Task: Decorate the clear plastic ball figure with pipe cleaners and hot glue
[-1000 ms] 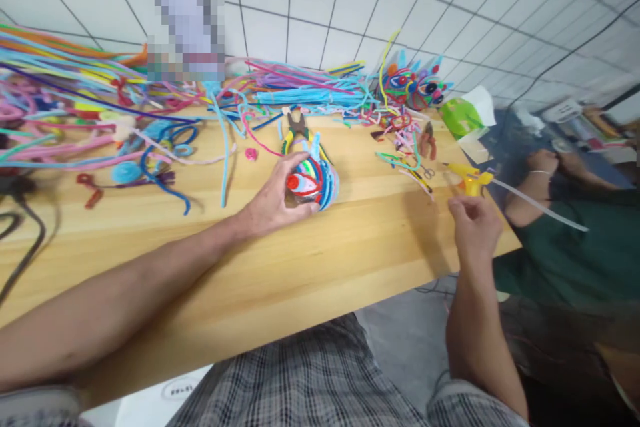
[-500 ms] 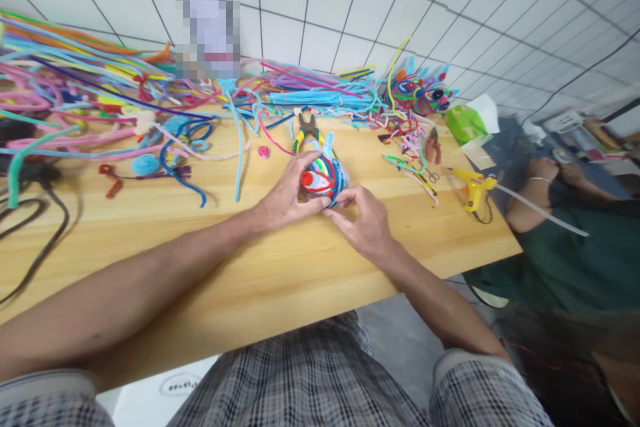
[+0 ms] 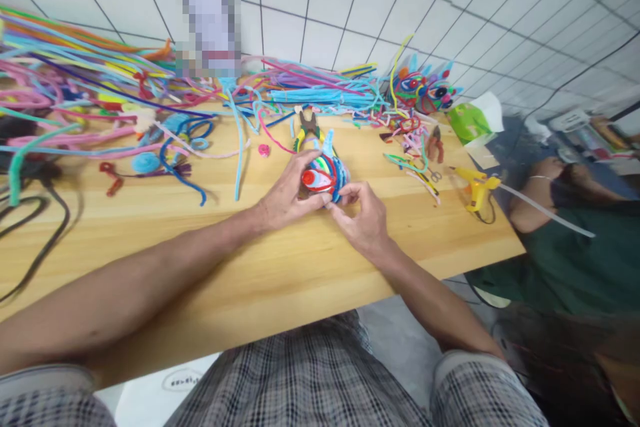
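Between my hands, above the wooden table (image 3: pixel 280 267), is a small pipe-cleaner figure (image 3: pixel 324 177) in blue, white, red and green, with a red-tipped snout and a light blue horn standing up. My left hand (image 3: pixel 291 192) is wrapped round its left side, thumb along the lower edge. My right hand (image 3: pixel 364 217) pinches at its lower right edge with thumb and forefinger; what exactly lies between those fingertips is too small to tell. Just behind the figure lie pliers (image 3: pixel 309 128) with yellow-green handles. A pink coil (image 3: pixel 263 150) rests to the left of them.
Loose pipe cleaners (image 3: pixel 320 97) are heaped along the tiled wall. Two finished-looking colourful heads (image 3: pixel 423 90) stand at the back right. Nearby are red-handled pliers (image 3: pixel 436 145) and a yellow glue gun (image 3: pixel 477 188). Another person's arm (image 3: pixel 537 193) is at the right. A black cable (image 3: pixel 55 233) curls at the left.
Both hands keep their hold on the figure. My right hand has shifted very slightly at its lower edge, and the camera view has moved a little.
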A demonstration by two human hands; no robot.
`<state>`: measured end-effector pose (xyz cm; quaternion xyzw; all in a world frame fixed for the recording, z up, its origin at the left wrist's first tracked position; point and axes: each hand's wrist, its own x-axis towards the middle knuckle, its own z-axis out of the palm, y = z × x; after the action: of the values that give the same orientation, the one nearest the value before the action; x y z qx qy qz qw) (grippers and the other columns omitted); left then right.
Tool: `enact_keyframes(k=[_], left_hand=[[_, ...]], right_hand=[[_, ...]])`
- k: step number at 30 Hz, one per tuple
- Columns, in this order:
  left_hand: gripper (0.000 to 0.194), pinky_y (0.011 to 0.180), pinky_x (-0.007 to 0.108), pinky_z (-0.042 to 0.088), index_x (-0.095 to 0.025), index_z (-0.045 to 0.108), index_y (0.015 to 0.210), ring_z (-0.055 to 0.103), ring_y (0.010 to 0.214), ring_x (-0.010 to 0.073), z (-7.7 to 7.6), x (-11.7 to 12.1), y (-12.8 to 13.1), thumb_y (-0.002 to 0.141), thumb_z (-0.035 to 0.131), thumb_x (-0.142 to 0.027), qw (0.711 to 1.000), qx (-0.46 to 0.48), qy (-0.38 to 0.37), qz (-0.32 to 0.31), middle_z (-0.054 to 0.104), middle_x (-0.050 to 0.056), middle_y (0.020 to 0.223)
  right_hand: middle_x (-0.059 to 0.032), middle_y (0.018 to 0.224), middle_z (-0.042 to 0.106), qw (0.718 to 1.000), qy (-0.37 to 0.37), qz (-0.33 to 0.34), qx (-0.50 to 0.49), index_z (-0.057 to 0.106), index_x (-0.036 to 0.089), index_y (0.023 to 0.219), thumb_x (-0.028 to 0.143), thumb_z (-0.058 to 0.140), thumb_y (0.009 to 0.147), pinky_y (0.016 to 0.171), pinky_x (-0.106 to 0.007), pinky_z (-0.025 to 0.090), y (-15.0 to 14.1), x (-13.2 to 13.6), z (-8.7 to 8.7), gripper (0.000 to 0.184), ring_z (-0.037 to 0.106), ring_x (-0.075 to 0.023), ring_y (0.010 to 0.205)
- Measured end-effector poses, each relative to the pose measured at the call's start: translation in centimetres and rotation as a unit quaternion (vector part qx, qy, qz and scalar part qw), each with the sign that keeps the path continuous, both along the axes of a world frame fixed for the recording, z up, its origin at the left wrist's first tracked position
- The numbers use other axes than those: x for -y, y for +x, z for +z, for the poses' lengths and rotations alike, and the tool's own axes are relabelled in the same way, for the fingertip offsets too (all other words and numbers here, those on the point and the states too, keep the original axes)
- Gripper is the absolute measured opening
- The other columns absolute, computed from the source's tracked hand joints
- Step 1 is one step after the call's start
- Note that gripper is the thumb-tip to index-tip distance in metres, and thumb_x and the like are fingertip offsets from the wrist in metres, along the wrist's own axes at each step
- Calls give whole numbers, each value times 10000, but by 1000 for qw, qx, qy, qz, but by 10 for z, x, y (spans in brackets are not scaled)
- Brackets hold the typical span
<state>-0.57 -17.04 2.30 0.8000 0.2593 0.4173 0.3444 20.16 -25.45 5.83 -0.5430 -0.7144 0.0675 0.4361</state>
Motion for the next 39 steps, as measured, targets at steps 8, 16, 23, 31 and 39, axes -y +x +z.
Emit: enact_keyframes(k=[8, 16, 23, 31, 39], left_hand=[[847, 1305, 560, 466, -224, 404, 1632, 534, 1545, 368, 0, 0, 1, 987, 770, -632, 1000, 5, 5, 14, 528, 198, 1620], [839, 1311, 581, 458, -253, 403, 1630, 523, 1554, 377, -1, 1, 2, 981, 767, -641, 1000, 4, -2, 21, 516, 191, 1639], [836, 1318, 617, 448, -272, 397, 1630, 509, 1568, 383, 2, 2, 3, 976, 762, -644, 1000, -3, -11, 19, 506, 189, 1658], [816, 1320, 610, 443, -263, 394, 1621, 498, 1580, 373, 1, 2, 5, 1000, 719, -680, 1000, -6, 0, 21, 496, 197, 1666], [843, 1316, 614, 442, -271, 406, 1632, 514, 1566, 380, 2, 2, 6, 981, 749, -683, 1000, -6, 1, 22, 506, 190, 1659]], right_hand=[[24, 834, 706, 999, 3, 19, -40, 607, 287, 1058, 249, 735, 896, 756, -344, 607, -1, 0, -1, 210, 693, -188, 748], [43, 819, 679, 990, -57, 38, -127, 590, 276, 1075, 271, 717, 916, 743, -333, 567, 0, 0, 2, 204, 664, -163, 732], [-60, 1157, 732, 991, -64, -36, -110, 587, 282, 1187, 394, 768, 888, 906, -427, 575, 6, -4, 2, 367, 696, -250, 1061], [-73, 1182, 712, 987, -93, -29, -124, 589, 264, 1188, 401, 773, 877, 916, -428, 566, 4, -9, 2, 386, 691, -252, 1079], [-58, 1162, 711, 989, -93, -38, -105, 587, 278, 1170, 382, 775, 878, 903, -423, 567, 6, -12, 3, 362, 682, -241, 1058]])
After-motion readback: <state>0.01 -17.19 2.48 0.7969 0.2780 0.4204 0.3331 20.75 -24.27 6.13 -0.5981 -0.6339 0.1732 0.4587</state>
